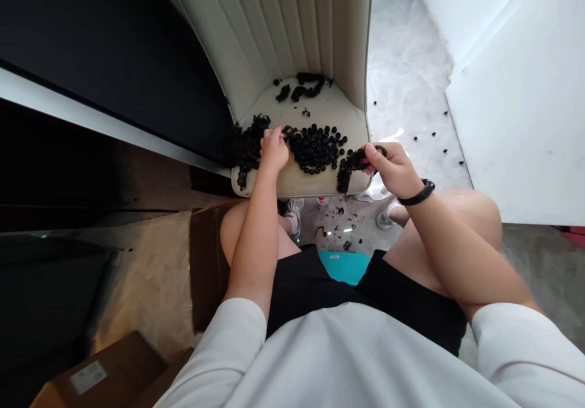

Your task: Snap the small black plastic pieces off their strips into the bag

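Dark scrap (355, 160) is pinched in the curled right hand (395, 168).

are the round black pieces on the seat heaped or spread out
Mostly heaped: the round black pieces crowd together on the pale seat, with several loose at the heap's right edge.

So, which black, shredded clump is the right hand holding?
The clump at the front right of the cream padded seat, beside the round black beads; others lie farther left or back.

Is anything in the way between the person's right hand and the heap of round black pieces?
Yes: the dark clump pinched in the right hand sits between it and the round black pieces. Nothing else visible blocks the way.
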`<state>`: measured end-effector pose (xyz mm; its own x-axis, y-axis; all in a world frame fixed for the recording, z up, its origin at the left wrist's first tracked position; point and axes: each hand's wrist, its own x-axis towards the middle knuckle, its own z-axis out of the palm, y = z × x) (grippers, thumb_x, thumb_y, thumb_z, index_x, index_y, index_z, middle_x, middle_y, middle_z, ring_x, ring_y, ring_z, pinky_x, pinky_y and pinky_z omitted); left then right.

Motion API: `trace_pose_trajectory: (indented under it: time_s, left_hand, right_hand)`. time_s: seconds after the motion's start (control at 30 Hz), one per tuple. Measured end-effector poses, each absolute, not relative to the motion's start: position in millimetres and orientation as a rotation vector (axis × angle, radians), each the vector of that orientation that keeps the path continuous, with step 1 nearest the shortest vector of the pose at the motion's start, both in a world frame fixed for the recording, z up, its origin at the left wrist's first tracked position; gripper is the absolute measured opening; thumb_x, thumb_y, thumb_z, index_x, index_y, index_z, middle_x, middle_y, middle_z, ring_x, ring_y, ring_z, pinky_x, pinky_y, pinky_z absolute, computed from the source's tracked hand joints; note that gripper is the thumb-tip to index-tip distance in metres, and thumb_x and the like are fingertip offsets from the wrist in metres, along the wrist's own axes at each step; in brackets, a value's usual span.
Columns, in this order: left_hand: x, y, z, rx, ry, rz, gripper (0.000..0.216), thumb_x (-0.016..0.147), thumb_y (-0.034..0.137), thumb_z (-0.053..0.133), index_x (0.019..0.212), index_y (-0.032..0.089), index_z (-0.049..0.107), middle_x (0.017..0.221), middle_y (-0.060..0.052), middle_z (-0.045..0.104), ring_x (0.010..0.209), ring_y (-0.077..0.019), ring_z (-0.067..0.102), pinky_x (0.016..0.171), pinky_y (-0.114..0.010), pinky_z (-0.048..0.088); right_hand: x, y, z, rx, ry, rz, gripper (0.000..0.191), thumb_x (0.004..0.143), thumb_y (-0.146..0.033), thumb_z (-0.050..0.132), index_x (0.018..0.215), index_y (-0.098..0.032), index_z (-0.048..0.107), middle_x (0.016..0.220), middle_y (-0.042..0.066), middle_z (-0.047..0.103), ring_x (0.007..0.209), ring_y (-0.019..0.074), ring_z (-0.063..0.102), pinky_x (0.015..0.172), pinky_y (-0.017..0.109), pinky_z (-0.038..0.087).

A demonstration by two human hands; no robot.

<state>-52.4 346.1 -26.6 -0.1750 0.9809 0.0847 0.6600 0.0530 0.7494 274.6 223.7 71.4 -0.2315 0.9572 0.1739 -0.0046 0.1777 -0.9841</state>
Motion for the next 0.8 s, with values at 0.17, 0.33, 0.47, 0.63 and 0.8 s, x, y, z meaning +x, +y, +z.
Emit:
trace_pose_trajectory:
  time_s: [0.17, 0.33, 0.47, 0.63, 0.8]
  left_hand:
    - [-43.0, 332.4, 0.8, 1.637, 1.760, 1.244, 0.031, 0.109, 0.022, 0.054, 0.135, 0.026, 0.070, 0.121, -0.010, 0.072, 0.126, -0.0252, 0.064, 0.128, -0.049, 0.043]
    - [11.4, 270.9, 44.7, 1.833, 1.035, 1.155, 0.049, 0.111, 0.063, 0.051, 0.130, 0.024, 0.074, 0.130, -0.012, 0.075, 0.122, -0.0253, 0.071, 0.117, -0.043, 0.052]
    - [37.6, 231.0, 46.4, 1.753, 0.772, 0.895, 0.065, 0.100, 0.077, 0.063, 0.133, 0.022, 0.075, 0.140, -0.015, 0.074, 0.134, -0.0306, 0.068, 0.119, -0.044, 0.051]
    - [42.2, 219.6, 44.9, 1.647, 0.838, 0.803, 0.056, 0.097, 0.073, 0.071, 0.112, 0.019, 0.076, 0.106, -0.008, 0.076, 0.103, -0.0228, 0.069, 0.097, -0.034, 0.054]
    - [42.2, 216.1, 54.1, 1.598, 0.870, 0.842, 0.046, 0.099, 0.065, 0.073, 0.100, 0.019, 0.072, 0.092, -0.003, 0.067, 0.085, -0.0162, 0.061, 0.080, -0.029, 0.049]
  right_hand:
    - [272.8, 223.1, 80.6, -0.959, -1.533, 1.179, 0.071, 0.102, -0.079, 0.064, 0.061, -0.021, 0.055, 0.060, 0.000, 0.055, 0.060, 0.0130, 0.049, 0.057, 0.030, 0.036]
    - [271.8, 222.8, 85.2, -0.883, -1.556, 1.266, 0.070, 0.105, -0.076, 0.061, 0.062, -0.020, 0.059, 0.062, 0.001, 0.060, 0.060, 0.0132, 0.052, 0.058, 0.030, 0.038]
    - [272.3, 223.0, 87.1, -0.833, -1.621, 1.326, 0.068, 0.105, -0.072, 0.063, 0.064, -0.019, 0.060, 0.061, 0.001, 0.062, 0.058, 0.0122, 0.053, 0.058, 0.029, 0.039]
    - [270.8, 222.1, 90.9, -0.855, -1.716, 1.256, 0.066, 0.109, -0.069, 0.059, 0.065, -0.020, 0.057, 0.058, -0.001, 0.057, 0.055, 0.0108, 0.049, 0.054, 0.029, 0.034]
    - [268.2, 224.4, 84.6, -0.975, -1.712, 1.152, 0.064, 0.108, -0.073, 0.057, 0.071, -0.020, 0.058, 0.065, 0.000, 0.057, 0.063, 0.0136, 0.050, 0.059, 0.031, 0.037]
